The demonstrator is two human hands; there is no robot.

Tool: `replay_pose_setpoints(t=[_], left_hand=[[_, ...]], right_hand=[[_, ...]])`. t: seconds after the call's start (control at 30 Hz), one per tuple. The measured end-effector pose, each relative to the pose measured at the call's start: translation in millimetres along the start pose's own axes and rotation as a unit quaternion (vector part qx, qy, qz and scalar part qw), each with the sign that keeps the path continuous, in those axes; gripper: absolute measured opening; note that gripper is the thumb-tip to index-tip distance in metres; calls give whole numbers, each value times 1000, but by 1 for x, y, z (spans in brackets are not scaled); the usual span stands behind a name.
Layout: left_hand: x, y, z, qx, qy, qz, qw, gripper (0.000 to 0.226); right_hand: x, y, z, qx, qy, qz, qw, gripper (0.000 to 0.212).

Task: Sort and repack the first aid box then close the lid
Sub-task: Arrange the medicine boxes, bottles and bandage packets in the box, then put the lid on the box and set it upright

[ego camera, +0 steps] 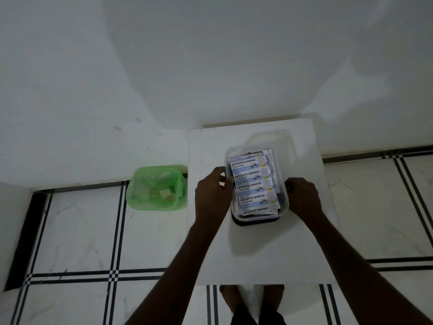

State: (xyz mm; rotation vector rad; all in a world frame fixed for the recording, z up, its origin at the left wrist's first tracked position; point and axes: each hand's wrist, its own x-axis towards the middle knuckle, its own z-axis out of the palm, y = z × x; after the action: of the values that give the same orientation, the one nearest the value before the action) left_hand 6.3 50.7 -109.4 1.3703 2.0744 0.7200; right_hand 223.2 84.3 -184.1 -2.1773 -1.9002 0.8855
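A clear plastic first aid box (pixel 283 198) stands on a small white table (pixel 255 249), on a dark base. A strip of antiseptic bandage packets (pixel 254 185) lies on top inside it, with other packets underneath. A translucent lid (pixel 276 143) sits at the box's far end, apparently tilted open. My left hand (pixel 212 195) grips the box's left wall, with the thumb at the rim. My right hand (pixel 303 197) holds the box's right wall.
A green bin (pixel 157 187) lined with a green bag and holding scraps stands on the tiled floor left of the table. A white wall rises behind. My bare feet (pixel 253 299) show under the table's near edge.
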Motion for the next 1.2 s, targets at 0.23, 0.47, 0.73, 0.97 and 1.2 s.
replay_pose_setpoints(t=[0.23, 0.47, 0.73, 0.97, 1.2], left_hand=[[6, -2, -10, -101, -49, -54, 992, 23], [8, -5, -37, -139, -29, -84, 986, 20], [10, -8, -18, -169, -85, -86, 978, 21], [26, -7, -29, -242, -129, -139, 952, 33], [34, -2, -25, -231, -148, -145, 951, 43]], right_hand=[[7, 1, -1, 19, -38, -10, 999, 11], [-12, -2, -56, 217, 68, 44, 973, 6], [-65, -76, -99, 191, 202, -120, 953, 32], [-77, -123, -26, 101, 150, -167, 969, 31], [-76, -111, -22, 101, 199, -238, 945, 11]])
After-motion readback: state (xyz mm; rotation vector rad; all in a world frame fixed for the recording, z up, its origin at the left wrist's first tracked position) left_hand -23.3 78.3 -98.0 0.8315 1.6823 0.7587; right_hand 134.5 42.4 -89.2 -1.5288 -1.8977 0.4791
